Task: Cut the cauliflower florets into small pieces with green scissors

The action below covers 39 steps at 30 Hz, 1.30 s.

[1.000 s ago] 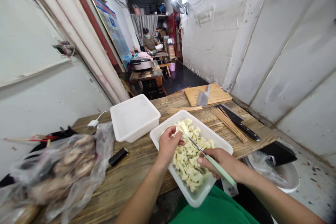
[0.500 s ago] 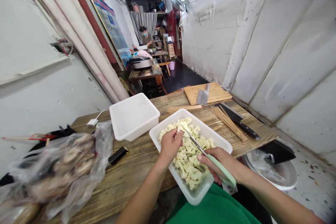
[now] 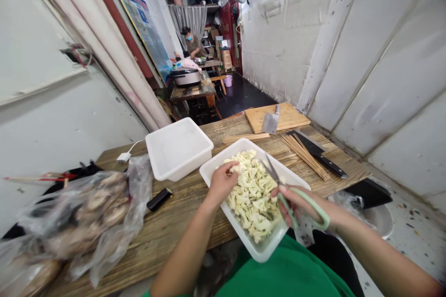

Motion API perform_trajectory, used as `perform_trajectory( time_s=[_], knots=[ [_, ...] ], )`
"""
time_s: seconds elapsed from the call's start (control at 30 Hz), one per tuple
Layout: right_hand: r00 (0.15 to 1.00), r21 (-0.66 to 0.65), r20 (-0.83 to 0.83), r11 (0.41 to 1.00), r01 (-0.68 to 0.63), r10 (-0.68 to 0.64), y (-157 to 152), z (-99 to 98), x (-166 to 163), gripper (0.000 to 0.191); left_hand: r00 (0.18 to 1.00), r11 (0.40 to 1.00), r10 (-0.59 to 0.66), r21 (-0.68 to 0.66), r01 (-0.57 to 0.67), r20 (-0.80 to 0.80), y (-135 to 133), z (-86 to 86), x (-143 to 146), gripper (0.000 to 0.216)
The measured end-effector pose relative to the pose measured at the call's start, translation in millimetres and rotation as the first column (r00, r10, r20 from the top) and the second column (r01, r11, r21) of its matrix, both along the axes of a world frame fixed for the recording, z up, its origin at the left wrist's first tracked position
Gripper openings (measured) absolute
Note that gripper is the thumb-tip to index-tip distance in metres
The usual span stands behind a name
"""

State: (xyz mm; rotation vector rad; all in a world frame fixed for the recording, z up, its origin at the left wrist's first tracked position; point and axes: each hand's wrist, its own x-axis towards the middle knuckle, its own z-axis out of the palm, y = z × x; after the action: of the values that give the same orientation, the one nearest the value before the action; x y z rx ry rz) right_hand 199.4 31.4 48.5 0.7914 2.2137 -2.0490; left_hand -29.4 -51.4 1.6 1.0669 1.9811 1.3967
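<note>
A white plastic tub [image 3: 256,251] full of cut cauliflower [image 3: 256,204] stands at the table's front edge, in front of my green top. Over its left side, my left hand [image 3: 223,182] is closed in a pinch on a small cauliflower floret [image 3: 235,167], partly hidden by the fingers. My right hand [image 3: 291,202] grips scissors [image 3: 318,209] with pale green handles above the tub's right side. The scissor blades are parted, pointing up and left over the cauliflower, apart from my left hand.
Left of the tub are another white tub [image 3: 179,148], a black object [image 3: 159,199] and a clear bag of what look like mushrooms [image 3: 104,209]. Skewers [image 3: 306,158], a black-handled knife [image 3: 331,165] and a cutting board [image 3: 292,118] with a cleaver [image 3: 270,123] lie right. A person [image 3: 192,44] stands far back.
The scissors have moved away from my left hand, down and to the right, and their blades have opened. My left hand stays over the tub's left side. The view has shifted slightly.
</note>
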Motion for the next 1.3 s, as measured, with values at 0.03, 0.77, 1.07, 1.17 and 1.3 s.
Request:
perform_trajectory(
  time_s=[0.03,0.77,1.07,1.17,1.3],
  knots=[
    [0.999,0.027,-0.036,0.999,0.036,-0.035,3.6,4.0,5.8,0.054,0.994,1.000,0.001,0.011,0.001,-0.106,-1.2,1.1,-5.4,0.036],
    [0.942,-0.008,-0.113,0.948,0.317,-0.316,18.3,-24.1,61.5,0.049,0.198,0.627,-0.748,-0.577,0.523,-0.633,49.9,7.7,51.8,0.024],
    [0.954,-0.012,-0.117,0.961,0.277,-0.276,19.2,-31.0,73.0,0.051,0.656,0.754,-0.656,-0.322,0.572,-0.373,43.2,6.5,19.1,0.015],
    [0.966,-0.070,-0.081,0.968,0.239,-0.244,17.0,-31.5,72.6,0.054,0.905,0.880,-0.425,-0.238,0.412,-0.006,39.9,7.5,11.1,0.013],
    [0.995,-0.061,-0.007,0.993,0.099,-0.099,7.3,-22.4,64.4,0.056,0.914,0.972,-0.108,-0.152,0.180,0.391,34.9,16.6,16.3,0.022]
  ],
)
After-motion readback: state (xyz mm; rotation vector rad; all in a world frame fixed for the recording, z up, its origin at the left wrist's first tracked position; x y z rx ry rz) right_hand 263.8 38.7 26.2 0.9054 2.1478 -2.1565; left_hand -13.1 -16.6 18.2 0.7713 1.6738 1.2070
